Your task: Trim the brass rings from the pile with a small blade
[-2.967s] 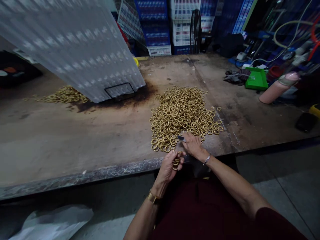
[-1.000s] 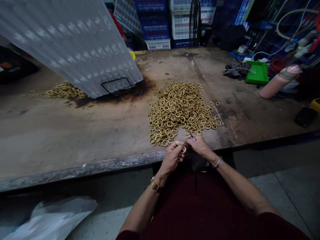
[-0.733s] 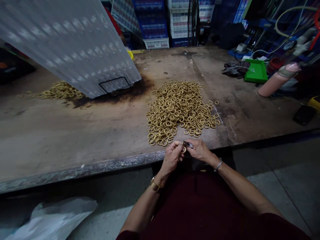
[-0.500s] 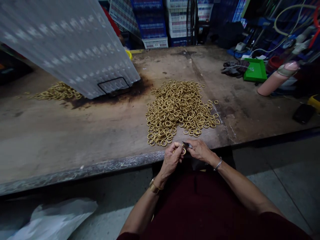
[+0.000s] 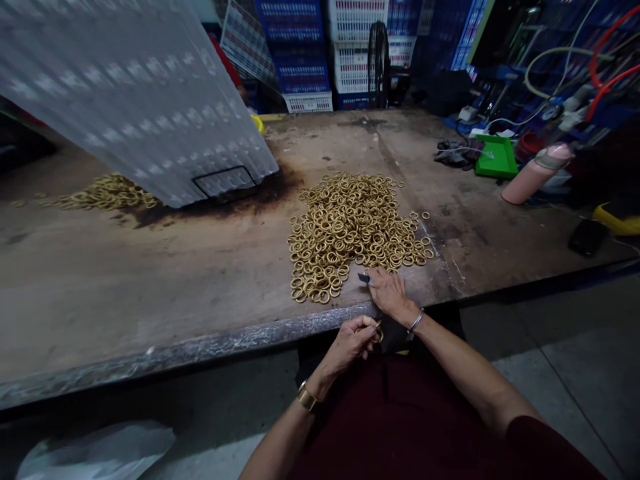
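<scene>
A heap of brass-coloured rings (image 5: 350, 223) lies on the worn wooden table, near its front edge. My right hand (image 5: 389, 292) reaches to the near side of the heap, fingertips by the lowest rings. It is closed round a small knife (image 5: 365, 278) whose short dark blade points left; the handle is mostly hidden in the palm. Just in front of the table edge, my left hand (image 5: 354, 339) pinches a brass ring (image 5: 380, 336) between thumb and fingers. Whether more rings sit inside that hand, I cannot tell.
A translucent ribbed panel (image 5: 165, 100) leans over the table at left, with a second ring pile (image 5: 107, 192) beside it. At right are a green tray (image 5: 496, 157), a pink bottle (image 5: 535, 175) and a dark phone-like object (image 5: 589, 237). Stacked crates (image 5: 295, 50) stand behind.
My right hand has moved away from my left, forward to the heap, with the knife in it. My left hand has dropped back towards my body, still holding the ring. The view has shifted slightly.
</scene>
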`<action>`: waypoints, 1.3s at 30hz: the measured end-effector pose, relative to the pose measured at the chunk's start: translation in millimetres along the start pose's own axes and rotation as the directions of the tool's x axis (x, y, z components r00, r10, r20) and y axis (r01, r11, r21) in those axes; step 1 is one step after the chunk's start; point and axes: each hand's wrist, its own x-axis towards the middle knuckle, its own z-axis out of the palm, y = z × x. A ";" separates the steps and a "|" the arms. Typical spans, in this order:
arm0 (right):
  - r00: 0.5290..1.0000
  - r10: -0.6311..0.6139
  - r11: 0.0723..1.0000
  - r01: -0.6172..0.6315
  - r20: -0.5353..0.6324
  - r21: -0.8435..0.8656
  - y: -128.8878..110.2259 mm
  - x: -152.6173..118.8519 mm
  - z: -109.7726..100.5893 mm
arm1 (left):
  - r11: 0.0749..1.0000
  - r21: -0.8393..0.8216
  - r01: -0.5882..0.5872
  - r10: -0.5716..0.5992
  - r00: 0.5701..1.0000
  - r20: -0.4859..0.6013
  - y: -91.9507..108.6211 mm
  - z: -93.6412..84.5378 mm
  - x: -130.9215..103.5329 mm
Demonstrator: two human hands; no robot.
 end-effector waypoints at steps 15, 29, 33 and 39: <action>0.999 0.027 0.997 -0.029 -0.018 -0.069 -0.4 4.0 -0.4 | 0.972 0.208 -0.110 0.130 0.988 -0.086 -35.4 10.4 25.3; 0.989 -0.069 0.973 0.095 -0.129 0.209 27.5 -7.5 3.9 | 0.993 0.040 -0.110 0.111 0.993 -0.030 25.9 2.0 -13.4; 0.997 -0.041 0.982 0.052 -0.066 0.180 14.5 -10.6 3.5 | 0.984 0.025 -0.178 0.179 0.950 -0.254 35.5 -7.5 -5.7; 1.000 -0.004 0.994 0.003 0.008 0.110 0.3 -8.1 1.5 | 0.978 0.094 -0.185 0.207 0.911 -0.356 33.9 -15.6 2.7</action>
